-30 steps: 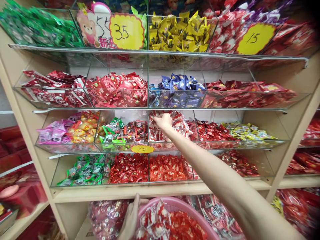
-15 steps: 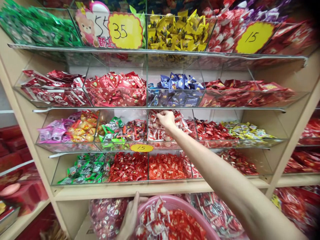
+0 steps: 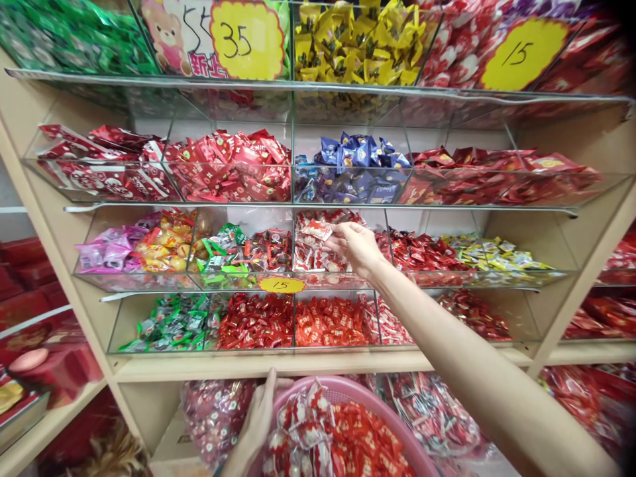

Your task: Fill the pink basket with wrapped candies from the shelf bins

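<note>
My right hand [image 3: 355, 246] pinches a red-and-white wrapped candy [image 3: 317, 230] above the clear bin of like candies [image 3: 311, 257] in the third row of the shelf. Low in the view, my left hand [image 3: 259, 411] rests at the left rim of a pink plastic basket [image 3: 385, 404], thumb side up; its other fingers are partly hidden behind the rim. The basket holds red-and-white candies [image 3: 305, 430] on its left and orange-red ones [image 3: 362, 437] on its right.
Clear dividers part the candy bins. A yellow price tag [image 3: 282, 284] hangs below the third row. The wooden shelf edge [image 3: 328, 363] runs just above the basket. Bagged candies [image 3: 216, 417] lie behind my left hand, and more [image 3: 432, 411] are right of the basket.
My right hand has drawn back to the right from deeper in the bin, and a candy now shows at its fingertips. The view has tilted slightly. My left hand stays by the basket.
</note>
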The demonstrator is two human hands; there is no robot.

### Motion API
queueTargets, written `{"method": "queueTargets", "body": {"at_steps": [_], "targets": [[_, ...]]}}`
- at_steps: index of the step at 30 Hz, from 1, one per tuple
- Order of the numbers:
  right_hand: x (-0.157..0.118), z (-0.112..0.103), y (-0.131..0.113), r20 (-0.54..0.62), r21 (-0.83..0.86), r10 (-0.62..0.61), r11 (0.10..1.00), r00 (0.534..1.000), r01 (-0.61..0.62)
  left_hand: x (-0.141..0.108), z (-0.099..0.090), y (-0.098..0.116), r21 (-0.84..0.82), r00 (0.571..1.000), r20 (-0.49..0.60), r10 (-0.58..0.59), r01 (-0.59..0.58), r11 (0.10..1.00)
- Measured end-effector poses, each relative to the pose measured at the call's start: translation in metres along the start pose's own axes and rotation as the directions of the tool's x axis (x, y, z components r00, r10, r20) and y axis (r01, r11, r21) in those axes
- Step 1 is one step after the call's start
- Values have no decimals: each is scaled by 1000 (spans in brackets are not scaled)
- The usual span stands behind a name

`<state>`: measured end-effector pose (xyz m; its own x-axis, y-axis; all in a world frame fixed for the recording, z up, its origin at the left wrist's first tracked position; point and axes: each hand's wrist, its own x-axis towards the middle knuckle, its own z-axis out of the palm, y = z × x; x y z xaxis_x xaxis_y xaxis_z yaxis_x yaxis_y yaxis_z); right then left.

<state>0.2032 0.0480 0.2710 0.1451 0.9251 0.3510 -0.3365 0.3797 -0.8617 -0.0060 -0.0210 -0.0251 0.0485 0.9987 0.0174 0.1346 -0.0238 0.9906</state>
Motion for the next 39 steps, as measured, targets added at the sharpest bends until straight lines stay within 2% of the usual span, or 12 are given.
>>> {"method": "queueTargets", "body": {"at_steps": [3, 5, 8, 11, 14, 17, 23, 29, 34, 39], "targets": [[-37, -25, 5, 57, -54, -30, 998, 998, 33, 0, 0, 1, -4, 1000, 3, 4, -4, 1000], [-68, -45, 19, 111, -132, -8, 991, 994, 22, 0, 0, 2, -7, 1000, 4, 8, -8, 1000], [-116, -72, 57, 223, -326, 95, 945, 970, -17, 0, 2, 3, -21, 1000, 4, 1, -1, 1000], [-152, -93, 104, 310, -446, 194, 894, 931, -38, 0, 3, 2, -19, 1000, 20, 14, -13, 1000], [-174, -108, 145, 273, -513, 215, 857, 938, -47, -1, 3, 3, -5, 999, 20, 36, -36, 999], [-187, -116, 170, 228, -573, 200, 819, 953, -35, -2, 3, 6, -9, 1000, 7, 21, -21, 1000], [-205, -118, 181, 238, -678, 167, 734, 957, 40, -4, 4, 11, -37, 1000, -1, 5, -5, 999], [-211, -115, 180, 301, -811, 139, 558, 943, 177, -5, 5, 12, -34, 1000, 0, 2, -2, 999], [-215, -112, 190, 362, -863, 185, 437, 914, 253, -5, 5, 13, -36, 1000, -7, 6, -6, 999], [-219, -111, 191, 400, -847, 214, 458, 891, 270, -2, 2, 7, -20, 1000, -12, 15, -15, 1000]]}}
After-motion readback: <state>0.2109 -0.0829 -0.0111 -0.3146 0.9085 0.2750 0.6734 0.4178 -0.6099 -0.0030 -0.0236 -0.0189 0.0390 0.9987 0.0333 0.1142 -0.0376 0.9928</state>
